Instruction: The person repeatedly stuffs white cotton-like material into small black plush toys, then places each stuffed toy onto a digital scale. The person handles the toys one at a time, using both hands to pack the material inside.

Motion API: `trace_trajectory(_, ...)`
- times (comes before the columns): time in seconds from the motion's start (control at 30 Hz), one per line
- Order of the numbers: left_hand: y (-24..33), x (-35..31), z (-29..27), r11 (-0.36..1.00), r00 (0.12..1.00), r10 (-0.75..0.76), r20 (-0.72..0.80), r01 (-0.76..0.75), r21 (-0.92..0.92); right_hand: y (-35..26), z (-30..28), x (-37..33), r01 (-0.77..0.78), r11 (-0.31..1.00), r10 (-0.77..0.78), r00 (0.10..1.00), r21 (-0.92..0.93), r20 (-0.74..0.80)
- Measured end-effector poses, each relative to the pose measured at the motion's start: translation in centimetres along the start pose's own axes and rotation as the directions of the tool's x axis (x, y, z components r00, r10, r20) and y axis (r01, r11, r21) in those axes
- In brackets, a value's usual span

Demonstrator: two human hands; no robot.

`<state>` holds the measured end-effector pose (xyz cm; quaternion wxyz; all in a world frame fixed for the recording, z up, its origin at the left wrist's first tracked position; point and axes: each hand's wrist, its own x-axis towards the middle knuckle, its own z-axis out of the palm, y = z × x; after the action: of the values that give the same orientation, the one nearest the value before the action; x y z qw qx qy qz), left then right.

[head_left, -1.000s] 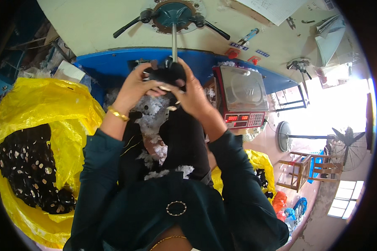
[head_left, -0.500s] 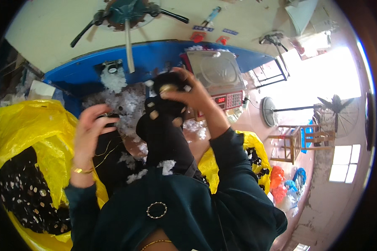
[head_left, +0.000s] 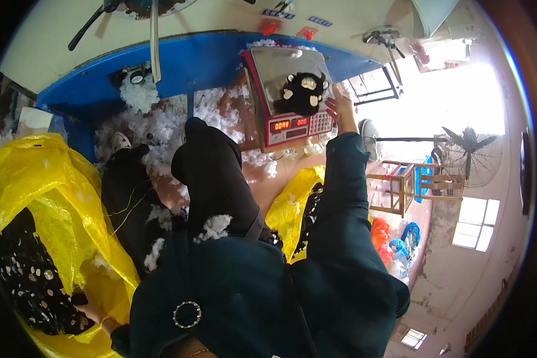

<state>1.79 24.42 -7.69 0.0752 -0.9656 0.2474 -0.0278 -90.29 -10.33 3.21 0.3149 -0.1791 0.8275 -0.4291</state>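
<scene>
The black plush toy point(head_left: 304, 94) is parked on the red scale point(head_left: 280, 67), just left of the nearer right hand point(head_left: 341, 108), whose fingers are held apart, while the left hand's point(head_left: 92, 309) can't really be made out in the yellow sack point(head_left: 48, 173).

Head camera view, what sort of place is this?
Probably a plush-toy workshop: a black plush toy lies on a red digital scale, white fluffy stuffing litters the floor, and a yellow sack holds black pieces with pale patches.
</scene>
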Motion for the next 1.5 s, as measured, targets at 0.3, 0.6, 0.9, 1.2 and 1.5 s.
trace_trajectory(0.3, 10.2, 3.1, -3.0, 0.983, 0.969, -0.185, -0.163, 0.184, -0.022, -0.7, -0.9, -1.1, -0.019, 1.000, 0.018, 0.998, 0.017, 0.056)
trace_trajectory(0.6, 12.6, 3.8, -10.8, 0.857, 0.800, 0.271, -0.535, -0.453, -0.244, -1.5, 10.0, -2.0, 0.285, 0.958, -0.239, 0.843, -0.024, 0.482)
trace_trajectory(0.9, 28.8, -6.1, -18.7, -0.345, 0.686, 0.723, -0.078, 0.261, -0.901, 1.1, -6.2, -13.5, 0.372, -0.003, -0.145, 0.918, -0.928, 0.369)
trace_trajectory(1.2, 39.9, -18.2, -25.2, 0.015, 0.052, 0.974, 0.219, 0.955, -0.296, -2.4, 8.5, -23.4, 0.574, 0.816, -0.322, 0.344, 0.074, 0.882)
trace_trajectory(1.5, 39.1, -16.9, -21.9, -0.227, 0.415, 0.894, -0.170, 0.091, -0.970, -5.9, 18.5, -29.3, 0.522, 0.841, -0.332, 0.289, 0.142, 0.898)
